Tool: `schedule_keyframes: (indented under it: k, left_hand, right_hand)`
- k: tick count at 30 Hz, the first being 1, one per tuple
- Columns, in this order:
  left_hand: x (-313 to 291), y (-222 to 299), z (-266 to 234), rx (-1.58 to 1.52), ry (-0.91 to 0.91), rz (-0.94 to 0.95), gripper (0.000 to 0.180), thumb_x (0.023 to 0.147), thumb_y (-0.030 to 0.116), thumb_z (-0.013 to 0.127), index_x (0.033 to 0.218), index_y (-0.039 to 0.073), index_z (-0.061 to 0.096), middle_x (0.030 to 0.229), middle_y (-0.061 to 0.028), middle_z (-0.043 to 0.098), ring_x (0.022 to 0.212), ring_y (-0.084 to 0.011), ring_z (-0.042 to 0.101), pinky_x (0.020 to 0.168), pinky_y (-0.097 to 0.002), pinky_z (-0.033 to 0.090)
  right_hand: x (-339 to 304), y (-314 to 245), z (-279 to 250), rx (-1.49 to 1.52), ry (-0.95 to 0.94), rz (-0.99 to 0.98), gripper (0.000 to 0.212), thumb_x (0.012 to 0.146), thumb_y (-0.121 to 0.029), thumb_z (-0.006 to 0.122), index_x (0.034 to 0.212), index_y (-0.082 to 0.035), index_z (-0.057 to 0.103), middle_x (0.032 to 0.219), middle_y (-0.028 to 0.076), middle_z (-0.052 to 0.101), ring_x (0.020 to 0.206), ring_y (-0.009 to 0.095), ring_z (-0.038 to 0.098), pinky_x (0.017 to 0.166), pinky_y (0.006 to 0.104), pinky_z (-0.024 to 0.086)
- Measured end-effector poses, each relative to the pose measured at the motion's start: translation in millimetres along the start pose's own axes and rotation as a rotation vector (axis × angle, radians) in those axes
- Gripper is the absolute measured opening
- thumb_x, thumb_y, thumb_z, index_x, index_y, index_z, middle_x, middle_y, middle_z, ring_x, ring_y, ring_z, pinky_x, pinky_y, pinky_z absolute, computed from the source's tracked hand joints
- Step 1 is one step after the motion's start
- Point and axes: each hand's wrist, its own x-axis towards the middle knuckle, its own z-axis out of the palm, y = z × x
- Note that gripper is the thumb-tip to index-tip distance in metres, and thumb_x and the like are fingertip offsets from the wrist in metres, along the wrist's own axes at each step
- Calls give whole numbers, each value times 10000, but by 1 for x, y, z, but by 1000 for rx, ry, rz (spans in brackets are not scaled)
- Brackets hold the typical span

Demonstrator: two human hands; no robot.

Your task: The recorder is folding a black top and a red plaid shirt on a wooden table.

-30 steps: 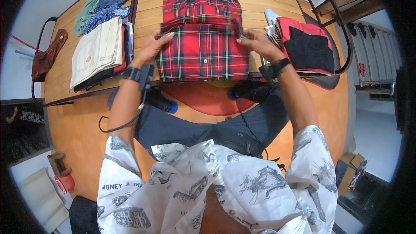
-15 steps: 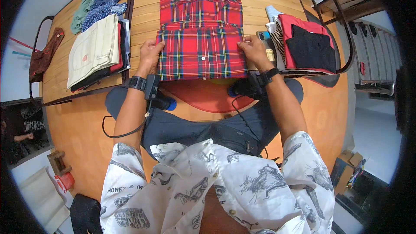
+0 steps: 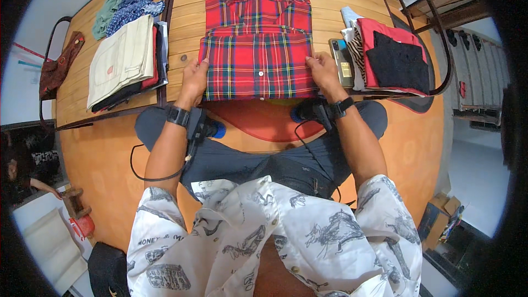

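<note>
A red plaid shirt [image 3: 258, 60], partly folded, lies on the wooden table [image 3: 190, 0] in front of me. Its lower part is turned up over the back, with a straight fold across the middle and buttons down the centre. At the shirt's left edge my left hand [image 3: 192, 81] is closed, thumb and fingers pinching the cloth. My right hand [image 3: 324, 72] pinches the opposite edge at nearly the same height. The shirt's near edge reaches the table's front edge.
Folded clothes topped by cream trousers [image 3: 121, 60] lie left, with crumpled blue and green clothes [image 3: 132, 8] behind. A brown bag [image 3: 60, 66] is farther left. On the right are a phone [image 3: 342, 63] and a red and black clothes pile [image 3: 396, 58]. Another person's arm [image 3: 45, 188] reaches toward a small wooden stool [image 3: 75, 203].
My left hand has slid slightly toward me along the shirt's edge. The shirt stays nearly in place. At the far left, the other person's arm has reached toward the stool.
</note>
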Motion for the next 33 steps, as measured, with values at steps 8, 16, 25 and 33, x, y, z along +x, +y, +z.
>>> schedule_keyframes:
  k: [8,16,25,33]
  left_hand:
    - [-17,1,-4,131,9,42,182,1031,157,563,1068,-2,642,914,-42,690,770,-91,614,700,-272,518]
    - [-8,-15,-10,135,5,77,173,1024,156,579,1044,2,654,897,-37,691,774,-86,612,704,-270,512]
    - [-14,-10,-5,233,36,129,178,1025,164,577,1067,6,647,886,-35,681,754,-96,600,692,-278,494]
    - [-20,-4,-6,334,59,116,181,1023,182,583,1064,17,648,865,-25,667,760,-95,583,692,-287,484]
  right_hand:
    - [-19,-8,-2,-159,25,-59,255,928,-205,690,1042,21,661,880,91,711,800,164,663,738,319,535]
    - [-15,9,6,-86,25,-61,334,876,-280,695,1000,27,647,926,245,710,894,386,696,807,448,529]
    - [-21,-4,5,-163,66,-92,339,876,-285,684,1008,25,640,918,265,702,914,421,691,821,471,529]
    - [-23,-6,5,-202,71,-97,343,881,-288,700,1016,24,649,923,233,713,903,377,699,809,446,531]
